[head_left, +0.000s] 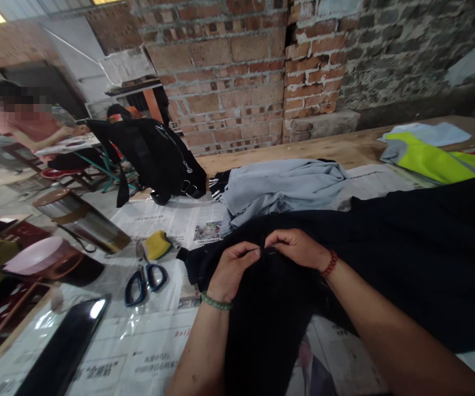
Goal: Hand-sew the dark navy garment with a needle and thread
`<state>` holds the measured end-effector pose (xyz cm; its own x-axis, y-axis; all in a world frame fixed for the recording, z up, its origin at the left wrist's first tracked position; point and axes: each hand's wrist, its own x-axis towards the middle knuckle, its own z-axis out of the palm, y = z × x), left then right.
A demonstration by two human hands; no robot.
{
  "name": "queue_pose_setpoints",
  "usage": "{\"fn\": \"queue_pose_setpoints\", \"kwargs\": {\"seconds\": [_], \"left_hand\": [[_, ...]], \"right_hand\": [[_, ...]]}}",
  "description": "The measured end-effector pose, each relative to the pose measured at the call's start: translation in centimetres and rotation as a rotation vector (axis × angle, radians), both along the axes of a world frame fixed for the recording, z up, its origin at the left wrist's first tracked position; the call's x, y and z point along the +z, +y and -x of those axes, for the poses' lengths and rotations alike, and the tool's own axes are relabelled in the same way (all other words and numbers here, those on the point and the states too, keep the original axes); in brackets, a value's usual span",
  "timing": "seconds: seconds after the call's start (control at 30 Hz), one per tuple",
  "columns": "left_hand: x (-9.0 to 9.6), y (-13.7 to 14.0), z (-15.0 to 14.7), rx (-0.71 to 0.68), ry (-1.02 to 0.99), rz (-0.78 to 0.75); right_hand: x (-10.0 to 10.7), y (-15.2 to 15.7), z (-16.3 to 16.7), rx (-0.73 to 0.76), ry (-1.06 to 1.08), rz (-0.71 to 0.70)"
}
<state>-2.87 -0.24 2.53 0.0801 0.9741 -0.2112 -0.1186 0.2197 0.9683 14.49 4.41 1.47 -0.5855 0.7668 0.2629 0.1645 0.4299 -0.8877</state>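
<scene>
I have the left hand [231, 270] and right hand [300, 248] close together, each pinching the dark cloth [264, 308] between thumb and fingers [277, 237] pressed nearly together.

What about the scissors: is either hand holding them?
No, the scissors lie on the newspaper-covered table, while the left hand and right hand pinch dark cloth.

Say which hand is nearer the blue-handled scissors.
Left. The left hand, pinching the dark cloth, is to the right of the scissors; the right hand, also pinching the cloth, is farther right, beyond the left hand.
</scene>
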Motion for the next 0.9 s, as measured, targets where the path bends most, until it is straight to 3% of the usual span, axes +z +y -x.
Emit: {"fn": "queue_pose_setpoints", "kwargs": {"seconds": [0.2,0.3,0.5,0.73,0.9], "left_hand": [[-0.3,0.1,-0.4,0.011,0.009,-0.025],[-0.2,0.1,-0.6,0.050,-0.010,-0.028],[0.0,0.2,-0.6,0.121,-0.050,0.008],[-0.2,0.2,-0.5,0.128,-0.036,-0.037],[-0.2,0.2,-0.6,0.109,-0.043,-0.047]], "right_hand": [[-0.4,-0.4,0.8,0.035,0.103,0.067],[-0.8,-0.3,1.0,0.015,0.104,0.028],[-0.2,0.0,0.4,-0.284,0.128,-0.193],[1.3,-1.0,-0.1,-0.093,0.060,-0.497],[0.6,-0.7,0.5,-0.124,-0.024,-0.572]]}}
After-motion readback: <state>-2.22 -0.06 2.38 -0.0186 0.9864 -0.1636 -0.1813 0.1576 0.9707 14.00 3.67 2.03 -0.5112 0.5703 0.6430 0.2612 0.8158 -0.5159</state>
